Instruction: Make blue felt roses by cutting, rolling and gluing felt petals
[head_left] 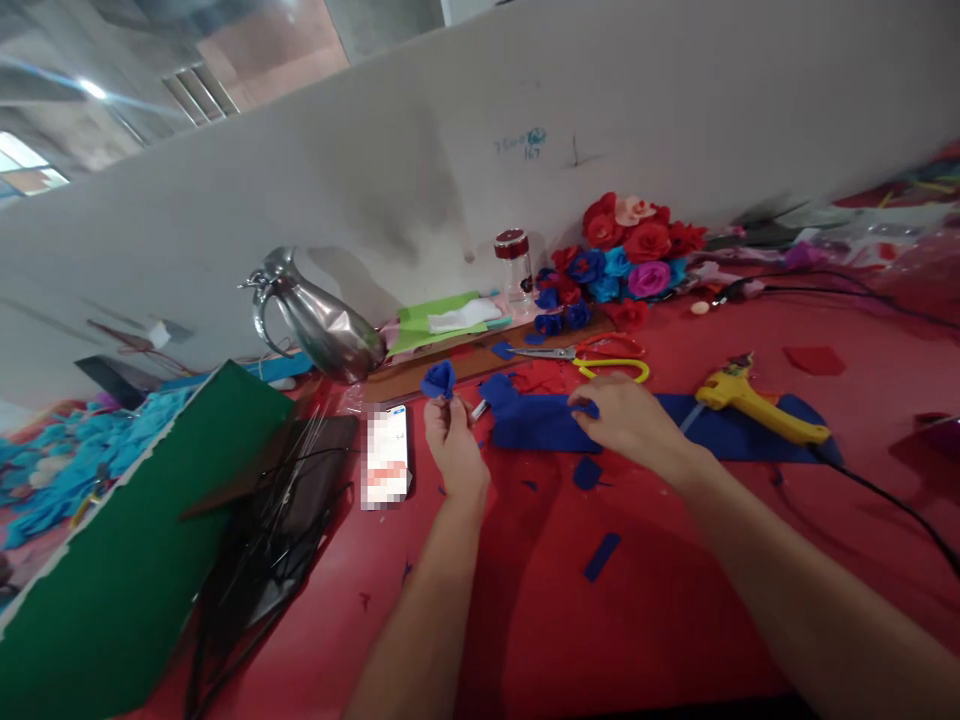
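Observation:
A small blue flower [438, 379] is pinched upright between the fingertips of my left hand [454, 442]. My right hand [630, 425] is closed on a small blue piece [589, 408], above a long strip of blue material [536, 425]. Past the right hand, a yellow glue gun [765, 405] lies on the strip's far right part. Scissors with red and yellow handles [611, 368] rest just behind the right hand. Blue scraps [602, 557] are scattered on the red table [555, 640] in front of the strip.
A phone [387, 455] lies left of my left hand. Behind stand a metal jug [319, 320], a glass jar with a red lid [516, 270] and a heap of colourful flowers [637, 250]. A green board [142, 540] and dark cables are at left. The glue gun's cord [892, 505] runs right.

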